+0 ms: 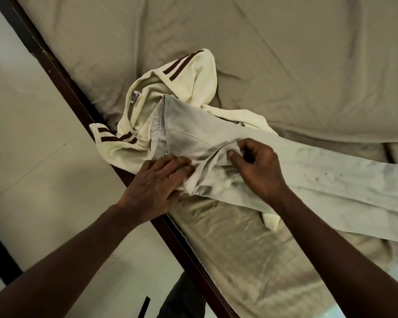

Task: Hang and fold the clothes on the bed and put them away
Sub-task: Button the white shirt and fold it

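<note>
Early stage, by the look of it; nothing folded, hung or put away in view.

Pale trousers [319, 171] (look like trousers, pocket seam visible) lie lengthwise on the bed sheet [285, 53] near the edge; waist end to the left, legs run off toward the right of frame; laid out fairly flat but not yet folded over; cloth rucked up in the middle btw the hands.

Left hand [157, 180]: fingers straight, palm down, pressing flat on the trousers near the waist/seat area, right at the bed frame [62, 76]; not gripping anything.

Right hand [255, 168]: thumb and fingers pinch a raised ridge of trouser cloth just beside the left hand's fingertips; grasping the trousers, nothing else.

Judgement: step in hand is smoothing/aligning the trousers before the first fold; approx at the start of that item.

Cream shirt [189, 81] w/ brown stripes lies crumpled partly under the trousers' waist end; neck label showing, one striped sleeve hangs over the frame toward the floor [21, 134]; untouched, not folded, no hand on it.

Left to do, as far as shown: fold trousers; pull the shirt out, fold or hang it; put both away; no hanger or cupboard in view, so can't tell where they go; other clothes outside the frame can't be ruled out.
</note>
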`<state>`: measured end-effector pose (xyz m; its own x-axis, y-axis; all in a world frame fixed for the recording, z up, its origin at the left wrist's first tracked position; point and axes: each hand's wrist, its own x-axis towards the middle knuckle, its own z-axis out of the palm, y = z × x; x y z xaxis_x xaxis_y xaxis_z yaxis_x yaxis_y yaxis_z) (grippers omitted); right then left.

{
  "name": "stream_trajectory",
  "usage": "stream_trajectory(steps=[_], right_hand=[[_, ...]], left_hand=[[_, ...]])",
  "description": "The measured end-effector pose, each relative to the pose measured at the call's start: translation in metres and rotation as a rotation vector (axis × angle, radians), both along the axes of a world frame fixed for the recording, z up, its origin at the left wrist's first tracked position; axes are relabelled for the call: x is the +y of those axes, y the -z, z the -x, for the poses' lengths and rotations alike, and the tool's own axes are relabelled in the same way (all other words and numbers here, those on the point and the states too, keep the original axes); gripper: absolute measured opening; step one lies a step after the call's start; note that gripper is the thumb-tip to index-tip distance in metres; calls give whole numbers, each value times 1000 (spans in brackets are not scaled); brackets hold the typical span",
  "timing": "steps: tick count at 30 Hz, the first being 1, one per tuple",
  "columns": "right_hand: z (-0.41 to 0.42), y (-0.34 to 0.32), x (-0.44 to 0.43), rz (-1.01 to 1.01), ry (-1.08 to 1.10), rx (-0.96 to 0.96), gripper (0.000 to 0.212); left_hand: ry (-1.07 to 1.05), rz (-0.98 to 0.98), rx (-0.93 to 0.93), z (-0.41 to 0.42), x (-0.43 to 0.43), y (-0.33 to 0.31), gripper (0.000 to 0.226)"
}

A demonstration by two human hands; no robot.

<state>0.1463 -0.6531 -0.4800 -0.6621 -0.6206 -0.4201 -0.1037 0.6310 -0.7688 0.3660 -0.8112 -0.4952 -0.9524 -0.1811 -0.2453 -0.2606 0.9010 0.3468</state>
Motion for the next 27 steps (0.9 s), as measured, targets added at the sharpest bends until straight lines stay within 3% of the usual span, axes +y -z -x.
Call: stream_trajectory(steps=[2, 4, 7, 9, 11, 13, 15, 17, 20, 23, 27], right_hand=[[12, 2, -15, -37, 153, -197, 11], [19, 5, -25, -74, 225, -274, 12], [21, 10, -31, -93, 273, -325, 12], [21, 13, -29, -87, 290, -323, 12], [18, 14, -26, -72, 297, -293, 15], [14, 13, -20, -45, 300, -247, 20], [7, 8, -12, -42, 274, -119, 28], [0, 5, 4, -7, 241, 108, 35], [-7, 1, 43, 73, 134, 374, 40], [-9, 5, 99, 32, 170, 462, 41], [11, 10, 190, -203, 630, 465, 45]], left_hand=[[-138, -96, 99, 8, -5, -2, 38], [-434, -320, 106, 19, -12, -7, 23], [-963, -728, 57, 38, -21, -16, 22], [-1189, -802, 31, 45, -22, -13, 31], [-1253, -769, 4, 52, -22, -9, 30], [-1227, -689, -35, 59, -16, -7, 42], [-1230, -505, -19, 65, -5, -7, 40], [-1206, -227, 94, 70, 11, -14, 37], [-951, 117, 276, 73, 46, -28, 43], [-582, 93, 349, 79, 91, -31, 44], [-208, 8, 250, 101, 167, -18, 55]])
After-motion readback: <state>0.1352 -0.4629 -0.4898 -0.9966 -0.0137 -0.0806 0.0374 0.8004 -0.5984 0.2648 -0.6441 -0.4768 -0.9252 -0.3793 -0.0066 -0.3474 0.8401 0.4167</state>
